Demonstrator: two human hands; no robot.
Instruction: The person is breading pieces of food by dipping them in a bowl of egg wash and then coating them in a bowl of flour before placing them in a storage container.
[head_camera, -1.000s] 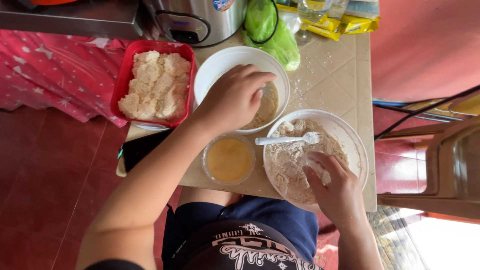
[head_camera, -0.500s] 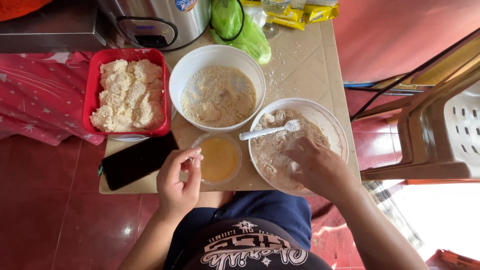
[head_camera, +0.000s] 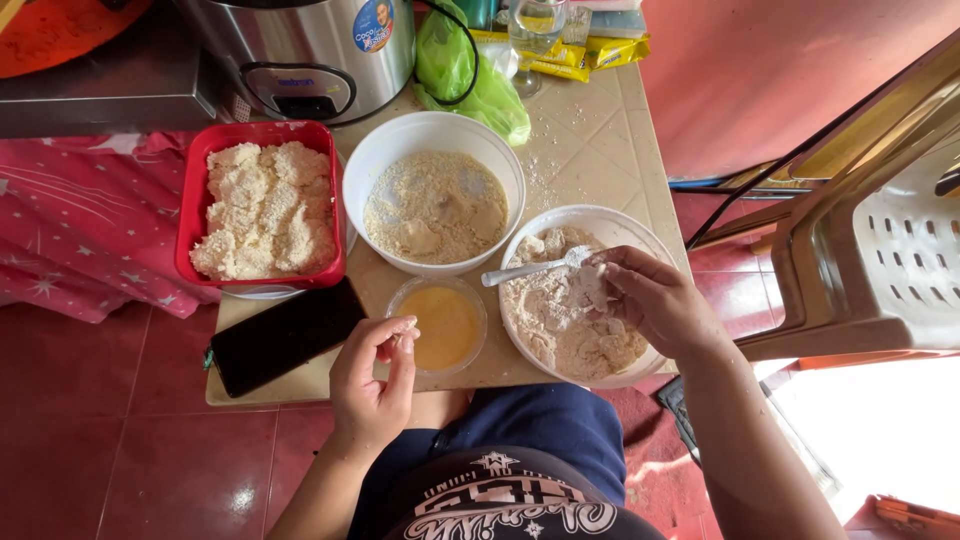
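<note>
Crowding table edge (head_camera: 300, 392): egg bowl (head_camera: 440, 325)

At lower centre, the left hand (head_camera: 372, 385) hovers, fingers pinched, beside the egg cup (head_camera: 437, 324). The right hand (head_camera: 652, 300) holds a floured piece (head_camera: 594, 290) over the flour bowl (head_camera: 640, 232) at centre right.

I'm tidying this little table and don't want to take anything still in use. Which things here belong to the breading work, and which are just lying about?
In use: right hand in the flour bowl; white spoon; egg cup beside the left hand; crumb bowl; red tray of coated pieces.

Lying about: black phone; rice cooker; green bag; glass; yellow packets.
</note>
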